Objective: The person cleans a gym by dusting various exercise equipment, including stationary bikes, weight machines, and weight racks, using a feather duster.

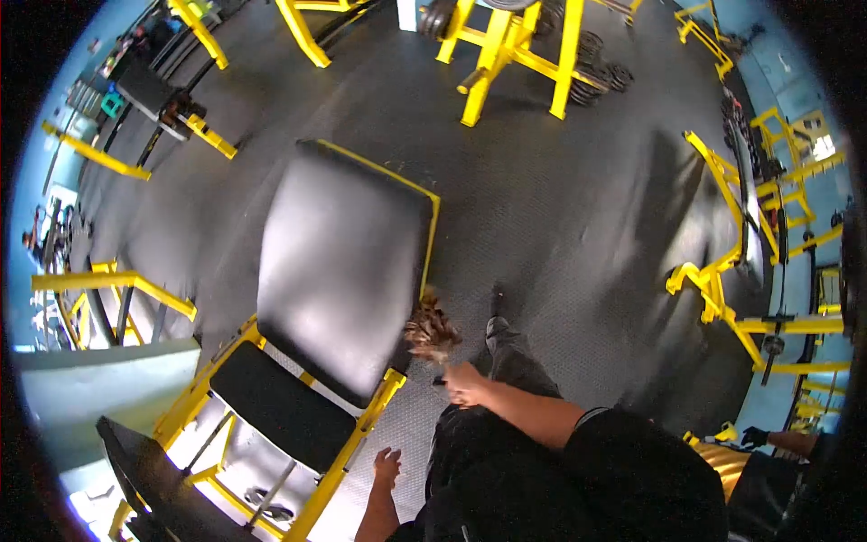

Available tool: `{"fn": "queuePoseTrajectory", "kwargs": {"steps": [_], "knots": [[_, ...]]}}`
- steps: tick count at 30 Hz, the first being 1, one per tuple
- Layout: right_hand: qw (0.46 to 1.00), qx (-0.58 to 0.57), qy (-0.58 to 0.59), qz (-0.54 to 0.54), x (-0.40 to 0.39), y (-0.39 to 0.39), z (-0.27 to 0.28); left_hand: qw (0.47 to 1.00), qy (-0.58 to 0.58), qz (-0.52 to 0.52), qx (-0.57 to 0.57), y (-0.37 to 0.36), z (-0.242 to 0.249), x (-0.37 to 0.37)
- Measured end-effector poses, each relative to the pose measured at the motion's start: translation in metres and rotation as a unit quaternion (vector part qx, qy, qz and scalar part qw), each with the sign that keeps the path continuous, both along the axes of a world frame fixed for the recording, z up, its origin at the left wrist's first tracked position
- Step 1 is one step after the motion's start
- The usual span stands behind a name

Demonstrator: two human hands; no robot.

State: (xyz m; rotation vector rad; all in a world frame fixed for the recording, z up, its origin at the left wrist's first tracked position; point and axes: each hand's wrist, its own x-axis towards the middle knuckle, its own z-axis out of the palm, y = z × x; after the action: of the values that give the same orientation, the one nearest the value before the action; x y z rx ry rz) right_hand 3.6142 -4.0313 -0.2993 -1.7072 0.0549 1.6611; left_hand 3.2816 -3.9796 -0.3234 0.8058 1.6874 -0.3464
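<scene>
A brown feather duster [433, 331] is held in my right hand [463, 384], whose fingers are wrapped round its handle. Its feathers are beside the right edge of a large black padded board [339, 271] with a yellow frame. My left hand [387, 465] hangs low with its fingers loosely bent and apart, and nothing shows in it. To its left is the yellow frame rail [339, 483] of the same machine, with a black seat pad [282, 405] between the rails. The hand appears apart from the rail.
A yellow weight rack [492, 68] with black plates [591, 77] stands ahead. Yellow gym machines [713, 289] line the right side, and a bench [153, 95] is at far left. Behind me at lower right, another person's dark-gloved hand [755, 438] shows.
</scene>
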Motion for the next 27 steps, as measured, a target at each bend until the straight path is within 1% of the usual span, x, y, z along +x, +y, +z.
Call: {"fn": "queuePoseTrajectory", "kwargs": {"steps": [1,2,3,4,5,6,7,8,9,11,12,13,14,15,16,17,18,19,20,21,22,23,24,25,26,27], "knots": [[0.969,0.055,0.14,-0.197,-0.003,0.016,0.022,1.0,0.015,-0.008,-0.019,0.002,-0.006,-0.002],[0.894,0.107,0.261,-0.349,-0.004,0.032,0.044,0.999,0.019,-0.018,-0.018,0.008,-0.01,0.001],[0.817,0.147,0.339,-0.443,-0.002,0.044,0.063,1.0,-0.006,-0.013,-0.022,0.016,-0.011,0.003],[0.769,0.17,0.376,-0.488,0.006,0.054,0.075,0.999,-0.029,-0.006,-0.026,0.02,-0.009,0.01],[0.768,0.172,0.373,-0.492,0.015,0.06,0.077,0.999,-0.02,-0.02,0.031,0.023,0.003,0.031],[0.786,0.166,0.353,-0.48,0.027,0.06,0.069,0.999,0.012,-0.046,0.024,0.038,0.006,0.054],[0.804,0.16,0.334,-0.466,0.038,0.06,0.062,0.996,0.011,-0.068,0.054,0.044,0.013,0.073],[0.855,0.13,0.272,-0.423,0.054,0.059,0.078,0.992,0.01,-0.09,0.085,0.052,0.038,0.112],[0.899,0.093,0.213,-0.372,0.07,0.059,0.095,0.991,0.015,-0.092,0.092,0.057,0.033,0.122],[0.935,0.005,0.182,-0.304,0.089,0.053,0.118,0.975,-0.136,-0.063,0.162,0.076,0.012,0.144],[0.925,-0.029,0.231,-0.3,0.092,0.052,0.108,0.975,-0.132,-0.062,0.167,0.086,0.007,0.156],[0.927,-0.028,0.234,-0.292,0.096,0.055,0.096,0.918,-0.151,-0.258,0.261,0.097,0.001,0.167],[0.954,0.016,0.139,-0.265,0.106,0.058,0.094,0.874,-0.154,-0.349,0.3,0.099,0.008,0.189],[0.964,0.041,0.093,-0.245,0.118,0.059,0.089,0.82,-0.152,-0.431,0.345,0.1,0.016,0.212],[0.971,0.063,0.045,-0.226,0.131,0.06,0.085,0.897,-0.137,-0.315,0.279,0.097,0.048,0.257],[0.981,0.103,-0.102,-0.127,0.15,0.059,0.075,0.951,-0.123,-0.194,0.206,0.093,0.066,0.285],[0.957,0.141,-0.25,-0.032,0.176,0.059,0.07,0.95,-0.126,-0.194,0.21,0.09,0.063,0.291],[0.977,0.107,-0.178,0.041,0.214,0.054,0.114,0.951,-0.13,-0.197,0.199,0.092,0.051,0.297],[0.962,0.106,-0.248,0.048,0.214,0.047,0.096,0.952,-0.136,-0.2,0.186,0.095,0.035,0.3],[0.941,0.137,-0.293,0.101,0.223,0.037,0.088,0.956,-0.145,-0.187,0.174,0.097,0.019,0.299],[0.914,0.167,-0.334,0.158,0.232,0.023,0.08,0.954,-0.152,-0.189,0.175,0.096,0.017,0.305],[0.837,0.242,-0.404,0.277,0.242,0.006,0.06,0.952,-0.103,-0.231,0.173,0.096,0.016,0.311],[0.811,0.297,-0.415,0.285,0.252,-0.016,0.033,0.947,-0.054,-0.267,0.173,0.096,0.015,0.316],[0.781,0.351,-0.425,0.292,0.26,-0.038,0.005,0.959,-0.044,-0.219,0.175,0.096,0.006,0.316],[0.799,0.375,-0.4,0.248,0.272,-0.044,0.002,0.96,-0.047,-0.206,0.183,0.099,0.006,0.324],[0.812,0.399,-0.375,0.203,0.284,-0.05,-0.002,0.973,-0.064,-0.151,0.164,0.097,0.008,0.326]]}}
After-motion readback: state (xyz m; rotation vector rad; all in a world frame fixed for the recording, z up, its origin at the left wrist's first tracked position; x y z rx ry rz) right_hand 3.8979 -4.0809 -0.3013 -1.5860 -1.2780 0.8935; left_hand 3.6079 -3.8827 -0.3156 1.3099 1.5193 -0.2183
